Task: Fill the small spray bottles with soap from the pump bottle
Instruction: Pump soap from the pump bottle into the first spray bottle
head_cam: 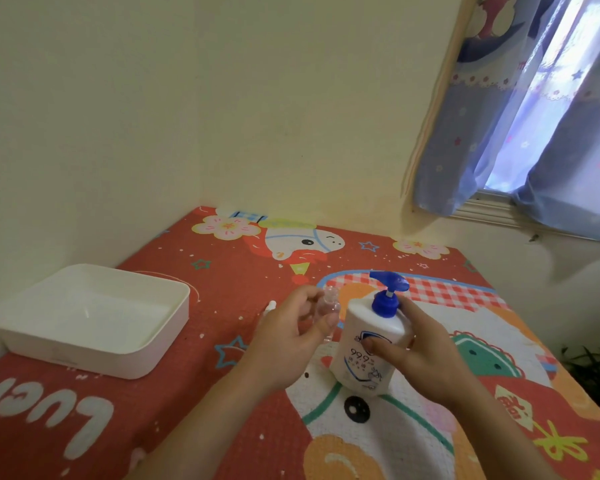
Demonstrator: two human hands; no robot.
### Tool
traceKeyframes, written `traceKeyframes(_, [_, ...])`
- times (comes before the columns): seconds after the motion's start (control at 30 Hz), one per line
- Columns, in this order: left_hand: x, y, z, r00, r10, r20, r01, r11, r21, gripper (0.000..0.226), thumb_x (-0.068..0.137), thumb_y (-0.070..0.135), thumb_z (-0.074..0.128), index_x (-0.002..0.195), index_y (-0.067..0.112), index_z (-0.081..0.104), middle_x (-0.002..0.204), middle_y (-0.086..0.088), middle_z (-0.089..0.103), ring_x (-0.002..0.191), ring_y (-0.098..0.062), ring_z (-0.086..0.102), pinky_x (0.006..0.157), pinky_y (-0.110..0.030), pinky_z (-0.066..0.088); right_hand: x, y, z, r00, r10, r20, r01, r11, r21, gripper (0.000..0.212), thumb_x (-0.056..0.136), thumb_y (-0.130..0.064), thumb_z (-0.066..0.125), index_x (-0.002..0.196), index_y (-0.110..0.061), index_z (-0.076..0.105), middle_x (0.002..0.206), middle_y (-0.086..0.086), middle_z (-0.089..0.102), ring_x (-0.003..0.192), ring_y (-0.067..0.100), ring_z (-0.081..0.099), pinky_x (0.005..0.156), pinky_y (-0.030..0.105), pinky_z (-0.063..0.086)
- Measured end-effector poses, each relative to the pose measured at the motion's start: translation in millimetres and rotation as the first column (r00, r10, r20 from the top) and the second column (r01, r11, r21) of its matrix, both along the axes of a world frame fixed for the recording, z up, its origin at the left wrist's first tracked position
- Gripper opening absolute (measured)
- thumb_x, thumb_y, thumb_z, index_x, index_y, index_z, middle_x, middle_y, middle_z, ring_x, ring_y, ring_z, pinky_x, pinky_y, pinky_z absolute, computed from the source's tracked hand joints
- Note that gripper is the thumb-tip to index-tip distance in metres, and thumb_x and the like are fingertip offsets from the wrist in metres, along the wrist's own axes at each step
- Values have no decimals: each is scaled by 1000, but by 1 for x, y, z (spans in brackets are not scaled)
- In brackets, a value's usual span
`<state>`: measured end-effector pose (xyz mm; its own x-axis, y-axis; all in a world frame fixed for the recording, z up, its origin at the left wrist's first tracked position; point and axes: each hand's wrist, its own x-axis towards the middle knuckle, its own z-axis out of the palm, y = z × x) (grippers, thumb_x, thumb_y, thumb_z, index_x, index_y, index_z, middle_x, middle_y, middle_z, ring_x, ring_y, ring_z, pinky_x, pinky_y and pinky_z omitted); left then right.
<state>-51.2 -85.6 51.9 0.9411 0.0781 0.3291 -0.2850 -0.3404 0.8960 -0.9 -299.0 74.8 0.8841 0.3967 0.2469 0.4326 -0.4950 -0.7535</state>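
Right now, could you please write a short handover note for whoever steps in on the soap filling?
Left hand: holds a small clear bottle upright, just left of the pump bottle.
Right hand: grips the white pump bottle, which stands on the patterned table cover; its blue pump head is not being pressed.
White tray: far left on the cover; I cannot tell what it holds.
Done: both bottles are in hand, close together.
Left: bring the small bottle's mouth under the nozzle, pump soap in, repeat for the other bottles. Its fill level is unclear.

One pump bottle (pixel 369 344), one small clear spray bottle (pixel 328 308), one white tray (pixel 94 320), two hands.
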Motion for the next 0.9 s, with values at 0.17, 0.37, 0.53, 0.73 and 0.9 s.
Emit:
traceKeyframes(0.17, [-10,11,-8,999,42,25,-40,996,-77,22,94,31,62,115,29,56,109,10,72,101,-6,68,84,-24,53,11,3,1,999,-32,-5,32,999,-28,51,82,-25,75,103,-57,42,101,-26,60,94,8,62,73,27,52])
traceKeyframes(0.37, [-13,30,-15,988,149,30,-145,983,-114,21,91,36,66,110,36,58,108,14,71,103,-11,67,93,-43,53,10,5,-2,998,-61,16,62,996,-66,52,82,-27,74,102,-59,38,97,-25,59,94,10,61,72,27,51])
traceKeyframes(0.53, [-15,39,-17,980,192,45,-186,975,-123,19,91,34,68,107,38,58,105,13,72,100,-10,67,92,-42,54,6,7,-5,992,-121,28,122,992,-26,58,81,-35,74,124,-47,37,108,-22,55,94,8,58,68,21,47])
traceKeyframes(0.73, [-17,49,-19,966,254,56,-247,963,-108,21,89,33,69,107,38,58,105,22,69,102,2,63,94,-30,51,-7,14,-12,829,-449,333,429,893,136,64,78,-59,59,128,-19,51,123,-2,59,107,16,56,84,43,54])
traceKeyframes(0.9, [-19,55,-24,950,303,81,-291,948,-126,23,88,33,71,107,37,58,104,22,69,101,-2,65,93,-35,52,-30,43,-17,656,-367,660,318,927,200,36,87,-39,56,102,-8,65,93,2,62,83,16,56,68,27,47])
